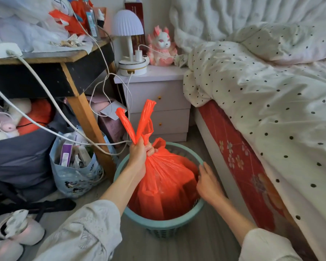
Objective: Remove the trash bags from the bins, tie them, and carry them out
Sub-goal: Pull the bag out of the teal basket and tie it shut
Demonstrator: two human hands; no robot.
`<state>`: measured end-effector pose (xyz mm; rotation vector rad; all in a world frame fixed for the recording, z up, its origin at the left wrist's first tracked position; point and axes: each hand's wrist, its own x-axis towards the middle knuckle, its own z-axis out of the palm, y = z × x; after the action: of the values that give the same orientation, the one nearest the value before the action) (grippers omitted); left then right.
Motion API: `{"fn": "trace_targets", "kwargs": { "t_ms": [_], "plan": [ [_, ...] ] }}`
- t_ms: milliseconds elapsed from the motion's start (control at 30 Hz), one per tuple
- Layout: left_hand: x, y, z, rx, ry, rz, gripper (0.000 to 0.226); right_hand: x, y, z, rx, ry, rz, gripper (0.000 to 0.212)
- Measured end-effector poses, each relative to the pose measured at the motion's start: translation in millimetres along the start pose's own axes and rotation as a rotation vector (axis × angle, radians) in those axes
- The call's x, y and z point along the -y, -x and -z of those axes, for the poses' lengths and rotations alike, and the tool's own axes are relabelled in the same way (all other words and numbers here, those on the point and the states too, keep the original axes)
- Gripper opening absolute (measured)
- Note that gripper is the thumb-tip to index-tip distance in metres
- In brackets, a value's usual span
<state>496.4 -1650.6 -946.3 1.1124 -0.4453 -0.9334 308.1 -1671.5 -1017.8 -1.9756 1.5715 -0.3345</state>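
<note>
A bed (271, 102) with a white, black-dotted duvet filled the right side, its red floral mattress edge running down toward the floor. On the left stood a wooden table (51, 59) piled with white fabric and clutter, white cables trailing off its edge. Between them, against the wall, a white nightstand (158, 102) carried a white mushroom-shaped lamp (129, 42) and a pink-and-white figurine (162, 47).

On the floor in the middle sat a round teal bin (164, 226) with a latticed wall. An orange trash bag (166, 185) bulged out of it, its lower part inside the bin and its gathered neck pulled up above the rim. A light-blue printed bag (75, 172) stuffed with boxes and papers stood just beside the bin, against the table leg. Pale slippers (17, 228) lay at the lower left.

The left hand (139, 155) was clenched round the bag's bunched neck, the two twisted handle strips sticking up above the fist. The right hand (208, 182) lay with fingers extended against the bag's right side, at the inner edge of the bin's rim; it was not gripping anything.
</note>
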Motion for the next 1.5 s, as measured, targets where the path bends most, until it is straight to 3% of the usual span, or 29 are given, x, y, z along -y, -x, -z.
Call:
{"fn": "trace_targets", "kwargs": {
  "t_ms": [333,533,733,867,967,1067,1200,1333,1500],
  "plan": [
    [-15.4,-1.2,-27.0,0.008,-0.011,-0.054,0.036,-10.5,-0.1,-14.1,-0.025,-0.007,-0.004,0.071],
    [-44.5,-9.5,-47.0,0.115,0.359,0.035,0.036,-21.0,10.4,-19.2,0.002,-0.102,-0.022,0.076],
    [-92.5,-16.8,-42.0,0.099,0.337,-0.079,0.037,4.9,-2.6,-29.3,-0.052,-0.316,-0.001,0.079],
    [-127.5,-10.6,-24.5,0.074,0.346,-0.126,0.035,25.1,-12.1,-24.7,-0.206,-0.587,-0.138,0.064],
    [-154.0,-3.5,-13.1,0.056,0.34,-0.18,0.034,33.7,-28.5,-23.2,-0.397,-0.538,-0.195,0.055],
    [-173.2,8.2,-6.7,0.028,0.351,-0.22,0.029,42.7,-39.6,-23.6,-0.471,-0.554,-0.254,0.044],
    [-201.2,19.5,-10.3,0.012,0.216,-0.287,0.033,50.4,-40.5,-20.0,-0.391,-0.494,-0.305,0.04],
    [-223.0,25.4,2.1,0.079,0.376,-0.278,0.032,45.6,-36.6,-12.9,-0.245,-0.347,-0.248,0.044],
    [-226.3,38.2,24.1,0.004,0.315,-0.3,0.036,42.2,-27.9,-2.7,-0.145,-0.314,-0.441,0.044]
  ]
}}
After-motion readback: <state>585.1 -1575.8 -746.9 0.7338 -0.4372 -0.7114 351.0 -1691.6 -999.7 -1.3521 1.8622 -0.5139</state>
